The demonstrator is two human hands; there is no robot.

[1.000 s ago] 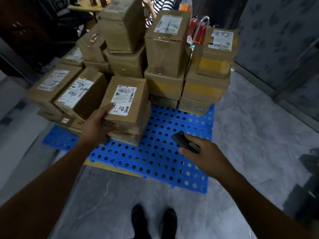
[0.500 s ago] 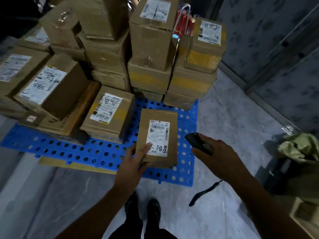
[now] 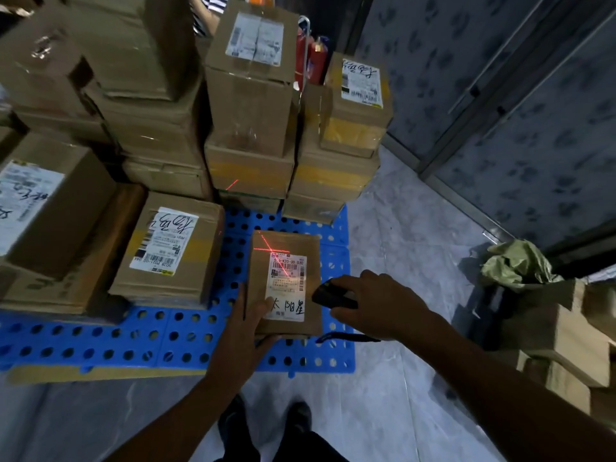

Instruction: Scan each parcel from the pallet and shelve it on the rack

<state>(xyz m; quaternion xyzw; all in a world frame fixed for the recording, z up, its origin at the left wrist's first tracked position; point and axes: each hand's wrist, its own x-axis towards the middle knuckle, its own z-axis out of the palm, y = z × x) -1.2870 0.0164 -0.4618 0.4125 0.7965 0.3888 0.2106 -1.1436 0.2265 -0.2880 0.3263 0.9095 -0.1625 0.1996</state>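
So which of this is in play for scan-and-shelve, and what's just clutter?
In play: held parcel, handheld scanner, left hand, right hand, blue pallet, stacked parcels.
Lying about: red fire extinguishers, crumpled green bag, cardboard sheet under pallet.

Left hand (image 3: pixel 248 331) grips parcel (image 3: pixel 285 285) — right hand (image 3: pixel 376 305) holds scanner (image 3: pixel 328 296).

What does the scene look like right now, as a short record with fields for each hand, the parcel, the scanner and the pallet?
left hand: grips the parcel at its near left corner, thumb on the label
right hand: holds the scanner, aimed at the parcel
parcel: flat brown box, label up, over the pallet
beam: red cross on the parcel's far end, one line running over the barcode
pallet: blue, perforated, with stacked boxes on its far and left parts
step: scanning, not yet shelved
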